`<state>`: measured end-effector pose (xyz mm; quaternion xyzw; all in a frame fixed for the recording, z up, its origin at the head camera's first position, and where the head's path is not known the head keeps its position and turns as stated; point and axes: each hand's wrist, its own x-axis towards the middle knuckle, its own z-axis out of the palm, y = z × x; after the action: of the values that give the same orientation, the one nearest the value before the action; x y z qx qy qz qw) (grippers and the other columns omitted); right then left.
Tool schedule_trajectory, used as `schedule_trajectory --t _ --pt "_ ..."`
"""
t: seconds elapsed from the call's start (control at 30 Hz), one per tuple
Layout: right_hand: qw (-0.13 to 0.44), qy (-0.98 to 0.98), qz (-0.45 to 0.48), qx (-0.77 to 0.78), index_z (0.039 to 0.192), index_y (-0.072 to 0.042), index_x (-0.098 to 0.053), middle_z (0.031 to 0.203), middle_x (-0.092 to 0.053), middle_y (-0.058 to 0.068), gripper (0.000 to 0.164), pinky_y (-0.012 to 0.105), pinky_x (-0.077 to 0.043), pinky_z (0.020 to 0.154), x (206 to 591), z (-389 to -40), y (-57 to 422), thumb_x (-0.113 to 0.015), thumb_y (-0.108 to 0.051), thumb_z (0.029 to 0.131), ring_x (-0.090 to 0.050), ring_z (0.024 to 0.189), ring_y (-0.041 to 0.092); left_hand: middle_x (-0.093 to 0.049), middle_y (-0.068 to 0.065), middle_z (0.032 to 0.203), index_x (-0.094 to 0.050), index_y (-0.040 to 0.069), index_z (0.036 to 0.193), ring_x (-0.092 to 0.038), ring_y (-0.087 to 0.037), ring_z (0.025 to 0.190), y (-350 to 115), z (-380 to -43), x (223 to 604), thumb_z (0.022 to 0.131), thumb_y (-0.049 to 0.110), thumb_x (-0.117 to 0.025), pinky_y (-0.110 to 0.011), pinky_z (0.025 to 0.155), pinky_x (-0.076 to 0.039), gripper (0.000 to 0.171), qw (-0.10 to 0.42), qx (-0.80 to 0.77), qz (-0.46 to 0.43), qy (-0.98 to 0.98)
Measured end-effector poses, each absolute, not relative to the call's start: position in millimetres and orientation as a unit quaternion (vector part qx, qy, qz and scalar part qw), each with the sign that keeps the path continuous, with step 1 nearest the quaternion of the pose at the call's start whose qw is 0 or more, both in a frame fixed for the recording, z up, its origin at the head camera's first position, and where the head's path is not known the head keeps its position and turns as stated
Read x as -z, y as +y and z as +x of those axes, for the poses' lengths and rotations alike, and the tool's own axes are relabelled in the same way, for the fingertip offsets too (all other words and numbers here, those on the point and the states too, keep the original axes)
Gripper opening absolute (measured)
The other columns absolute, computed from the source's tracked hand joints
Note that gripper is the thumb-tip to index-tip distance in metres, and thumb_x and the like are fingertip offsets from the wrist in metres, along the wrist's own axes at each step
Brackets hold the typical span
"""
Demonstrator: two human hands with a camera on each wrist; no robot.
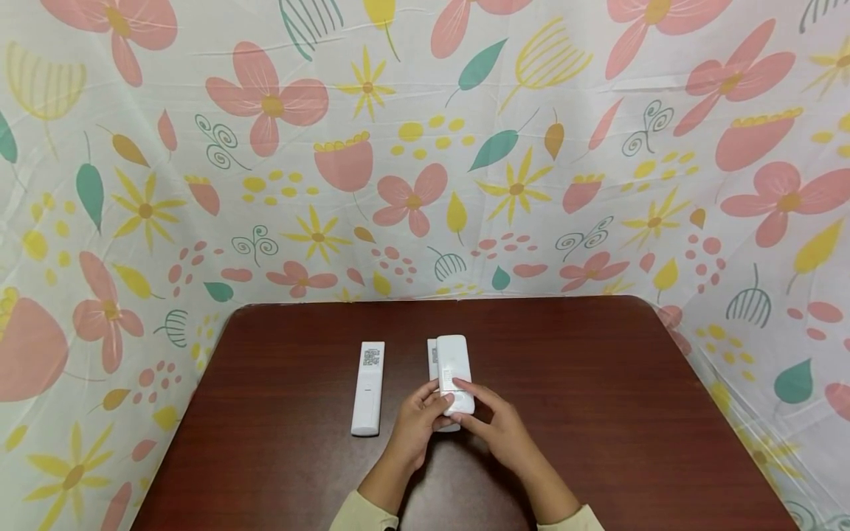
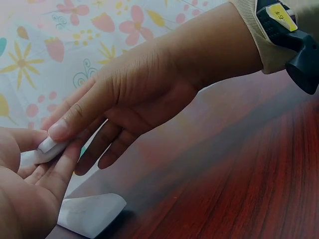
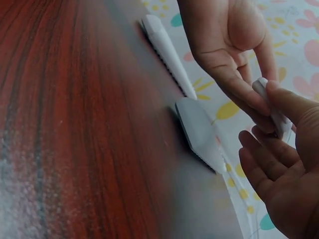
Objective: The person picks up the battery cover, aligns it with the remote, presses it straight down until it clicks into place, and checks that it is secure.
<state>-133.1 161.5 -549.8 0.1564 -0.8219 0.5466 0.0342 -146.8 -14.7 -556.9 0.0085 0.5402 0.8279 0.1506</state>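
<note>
A white remote control (image 1: 454, 358) is held up over the table, its plain back with a cover seam facing up. My left hand (image 1: 415, 428) grips its lower left side, the thumb lying on the back near the seam. From the right, my right hand (image 1: 501, 428) pinches the lower part between thumb and fingers. The left wrist view shows the held remote's end (image 2: 50, 147) between both hands. Partly hidden below it, a second white remote (image 1: 433, 352) lies on the table. A third white remote (image 1: 367, 391) lies to the left, back up, with a printed label.
The dark red-brown wooden table (image 1: 598, 413) has rounded far corners. Behind it and along both sides hangs a white cloth (image 1: 425, 265) printed with flowers and leaves. A dark wrist device (image 2: 294, 45) sits at the right sleeve.
</note>
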Motion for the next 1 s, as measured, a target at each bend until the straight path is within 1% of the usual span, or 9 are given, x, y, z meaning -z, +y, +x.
schedule_trajectory --t 0.13,0.27,0.67,1.0 --pt "0.043 -0.812 0.164 -0.559 0.138 -0.025 -0.062 0.138 -0.065 0.0 0.053 0.019 -0.051 0.102 552.1 -134.1 161.4 -0.078 -0.024 0.087 -0.058 0.127 0.008 -0.066 -0.022 0.13 -0.048 -0.006 0.143 -0.07 -0.013 0.096 -14.7 -146.7 556.7 0.098 0.012 -0.063 -0.025 0.082 -0.061 0.05 0.153 -0.827 0.006 0.542" --pt "0.041 -0.809 0.16 -0.565 0.138 -0.024 -0.063 0.137 -0.066 0.002 0.054 0.021 -0.055 0.097 553.4 -134.6 161.1 -0.078 -0.024 0.087 -0.059 0.123 0.007 -0.067 -0.02 0.129 -0.049 -0.006 0.142 -0.07 -0.013 0.096 -14.6 -146.6 556.7 0.098 0.013 -0.064 -0.025 0.082 -0.061 0.05 0.155 -0.824 0.0 0.545" --pt "0.034 -0.819 0.134 -0.557 0.136 -0.028 -0.065 0.135 -0.067 0.002 0.051 0.025 -0.058 0.092 552.6 -132.8 159.6 -0.078 -0.026 0.087 -0.063 0.119 0.012 -0.069 -0.021 0.123 -0.05 -0.008 0.14 -0.07 -0.012 0.092 -14.2 -146.6 557.3 0.099 0.013 -0.063 -0.024 0.08 -0.061 0.048 0.152 -0.822 -0.012 0.549" --pt "0.035 -0.814 0.123 -0.567 0.135 -0.027 -0.066 0.136 -0.066 0.003 0.05 0.025 -0.059 0.091 553.9 -132.1 157.6 -0.079 -0.024 0.087 -0.062 0.12 0.01 -0.07 -0.021 0.121 -0.051 -0.007 0.14 -0.071 -0.012 0.091 -15.2 -146.5 557.6 0.099 0.014 -0.063 -0.025 0.081 -0.061 0.048 0.152 -0.817 -0.014 0.556"
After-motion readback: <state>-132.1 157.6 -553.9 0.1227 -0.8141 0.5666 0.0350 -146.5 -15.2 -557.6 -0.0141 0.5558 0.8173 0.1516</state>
